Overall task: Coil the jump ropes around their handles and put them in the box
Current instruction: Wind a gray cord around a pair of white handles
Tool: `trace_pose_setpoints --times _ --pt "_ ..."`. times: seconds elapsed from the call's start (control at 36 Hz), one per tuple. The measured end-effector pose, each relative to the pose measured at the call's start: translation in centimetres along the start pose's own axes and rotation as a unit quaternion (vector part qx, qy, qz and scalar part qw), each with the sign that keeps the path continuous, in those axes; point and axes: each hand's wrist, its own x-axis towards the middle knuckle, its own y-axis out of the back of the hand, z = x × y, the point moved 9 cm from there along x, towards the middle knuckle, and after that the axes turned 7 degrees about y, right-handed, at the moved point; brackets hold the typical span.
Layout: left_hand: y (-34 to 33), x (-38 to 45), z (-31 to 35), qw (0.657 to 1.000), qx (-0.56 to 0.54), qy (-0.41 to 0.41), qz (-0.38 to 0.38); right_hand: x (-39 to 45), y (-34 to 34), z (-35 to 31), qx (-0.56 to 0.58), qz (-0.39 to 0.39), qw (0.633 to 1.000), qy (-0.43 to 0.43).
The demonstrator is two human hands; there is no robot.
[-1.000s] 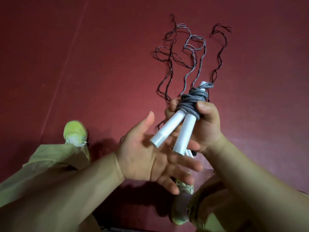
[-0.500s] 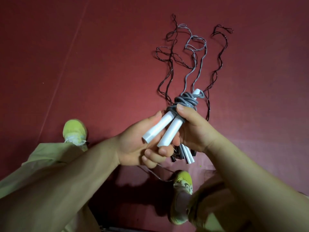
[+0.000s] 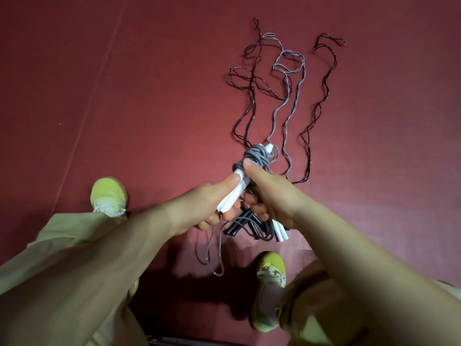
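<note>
Both hands hold a pair of white handles [image 3: 233, 197] with grey rope coiled [image 3: 257, 156] round their upper ends. My left hand [image 3: 199, 208] grips the lower ends of the handles, thumb along them. My right hand [image 3: 272, 193] grips the bundle near the coil, thumb pressing the rope. A loose grey rope end [image 3: 214, 253] hangs below my left hand. Under the hands, black handles [image 3: 237, 224] and another white handle pair [image 3: 280, 232] lie on the floor. Uncoiled dark ropes [image 3: 249, 96] and a grey rope [image 3: 289, 78] trail away across the red floor [image 3: 149, 96]. No box is in view.
My two yellow-green shoes [image 3: 108, 196] [image 3: 270, 275] and khaki trouser legs [image 3: 62, 245] frame the lower view. A seam line [image 3: 99, 78] runs diagonally through the red floor on the left.
My left hand went from open under the handles to gripping their lower ends. The bundle has tilted and moved slightly down and left. A grey rope end now dangles below.
</note>
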Motion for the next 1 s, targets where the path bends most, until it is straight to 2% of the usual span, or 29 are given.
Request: trace_pose_setpoints --times 0.11,0.25,0.33,0.44,0.5,0.56,0.61,0.67,0.72,0.81,0.89,0.94,1.0 --pt "0.6 0.4 -0.2 0.999 0.032 -0.002 0.033 0.0 0.0 0.2 0.000 0.000 1.000 -0.012" --pt "2.1 0.6 0.2 0.983 0.125 -0.036 0.129 0.2 0.0 0.8 -0.003 -0.007 1.000 -0.030" --pt "2.7 0.5 0.5 0.976 0.145 -0.051 0.153 0.2 0.0 0.9 0.007 -0.010 0.999 -0.031" --pt "3.0 0.8 0.2 0.967 0.177 -0.051 0.174 0.1 -0.1 -0.4 0.033 0.008 0.999 0.019" --pt "2.8 0.6 0.5 0.972 0.155 -0.063 0.164 0.0 -0.3 -1.4 0.050 0.018 0.997 0.060" --pt "2.2 0.4 0.9 0.988 0.074 -0.083 0.111 -0.2 -0.3 -2.1 0.065 0.024 0.994 0.087" --pt "0.9 0.2 1.0 0.996 -0.035 -0.079 0.015 -0.3 -0.1 -2.4 0.091 0.024 0.990 0.103" --pt "-0.6 -0.1 0.8 0.990 -0.109 -0.046 -0.080 -0.4 -0.1 -2.6 0.134 0.006 0.984 0.117" --pt "-1.8 -0.4 0.7 0.976 -0.149 -0.025 -0.156 -0.7 -0.8 -3.0 0.173 -0.044 0.973 0.144" --pt "-3.9 -1.2 0.7 0.933 -0.221 -0.001 -0.285 -1.4 -2.3 -3.8 0.181 -0.135 0.958 0.179" --pt "-5.9 -3.2 1.2 0.849 -0.280 -0.028 -0.447 -1.9 -3.0 -4.5 0.208 -0.183 0.941 0.193" --pt "-6.1 -3.7 1.5 0.815 -0.305 -0.041 -0.491 -2.1 -3.2 -5.0 0.217 -0.202 0.933 0.202" --pt "-6.2 -3.7 1.6 0.806 -0.317 -0.039 -0.499 -2.1 -3.2 -5.1 0.228 -0.203 0.933 0.188"
